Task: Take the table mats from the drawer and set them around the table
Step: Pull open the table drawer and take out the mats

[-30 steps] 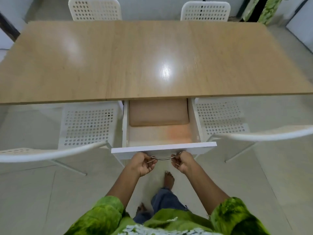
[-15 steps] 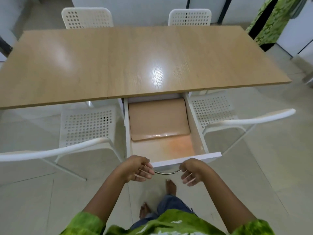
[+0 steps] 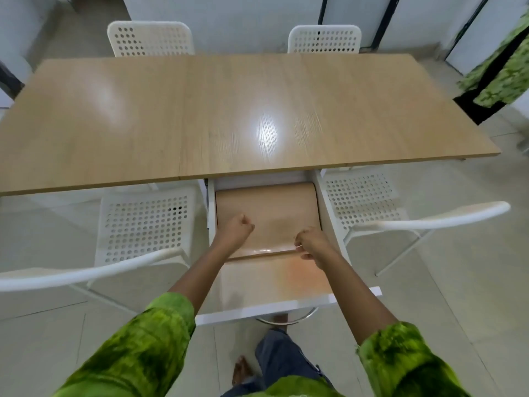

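Observation:
A white drawer (image 3: pixel 289 307) stands pulled out from under the near edge of the wooden table (image 3: pixel 229 110). Inside it lies a flat stack of tan table mats (image 3: pixel 272 207), filling the back part. Both my hands are inside the drawer, over the mats. My left hand (image 3: pixel 235 228) is curled into a fist above the left part of the stack. My right hand (image 3: pixel 311 243) pinches the stack's front edge near its right corner. The front part of the drawer floor is bare.
Two white perforated chairs (image 3: pixel 143 224) (image 3: pixel 363 202) flank the drawer on my side, their curved backs reaching toward me. Another two chairs (image 3: pixel 150 38) (image 3: pixel 324 40) stand at the far side. A metal handle (image 3: pixel 286 319) hangs under the drawer front.
The drawer has slid further out. Both hands have let go of the handle and reached forward into the drawer onto the mats.

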The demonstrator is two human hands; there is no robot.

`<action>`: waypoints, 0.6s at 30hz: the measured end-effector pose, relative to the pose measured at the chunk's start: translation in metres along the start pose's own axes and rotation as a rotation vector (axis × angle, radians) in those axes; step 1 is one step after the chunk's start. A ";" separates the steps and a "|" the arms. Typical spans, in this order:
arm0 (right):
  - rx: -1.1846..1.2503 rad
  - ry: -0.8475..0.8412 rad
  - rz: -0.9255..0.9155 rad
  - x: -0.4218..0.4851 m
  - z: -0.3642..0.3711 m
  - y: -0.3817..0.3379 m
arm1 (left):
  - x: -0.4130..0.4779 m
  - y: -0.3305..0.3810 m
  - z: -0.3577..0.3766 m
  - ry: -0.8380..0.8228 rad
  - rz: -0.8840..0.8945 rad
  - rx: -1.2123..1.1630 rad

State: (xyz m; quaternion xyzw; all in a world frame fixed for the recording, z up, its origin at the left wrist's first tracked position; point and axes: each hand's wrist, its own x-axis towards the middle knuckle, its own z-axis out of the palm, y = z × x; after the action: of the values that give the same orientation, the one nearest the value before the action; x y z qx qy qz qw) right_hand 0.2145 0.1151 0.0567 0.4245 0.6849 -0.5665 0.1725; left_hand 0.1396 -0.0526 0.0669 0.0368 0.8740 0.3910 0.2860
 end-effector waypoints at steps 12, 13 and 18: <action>0.009 -0.072 0.169 0.078 -0.014 -0.005 | 0.133 0.032 0.018 -0.194 0.046 0.781; -0.002 -0.091 0.194 0.077 -0.018 -0.009 | 0.140 0.032 0.019 -0.199 0.025 0.784; -0.052 -0.136 0.273 0.091 -0.024 -0.013 | 0.181 0.033 0.021 -0.308 -0.014 0.814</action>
State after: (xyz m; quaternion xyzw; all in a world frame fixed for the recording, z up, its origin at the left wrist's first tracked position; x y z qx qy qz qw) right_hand 0.1576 0.1721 0.0064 0.4698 0.6220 -0.5471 0.3051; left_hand -0.0055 0.0365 -0.0068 0.1987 0.9044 0.0026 0.3776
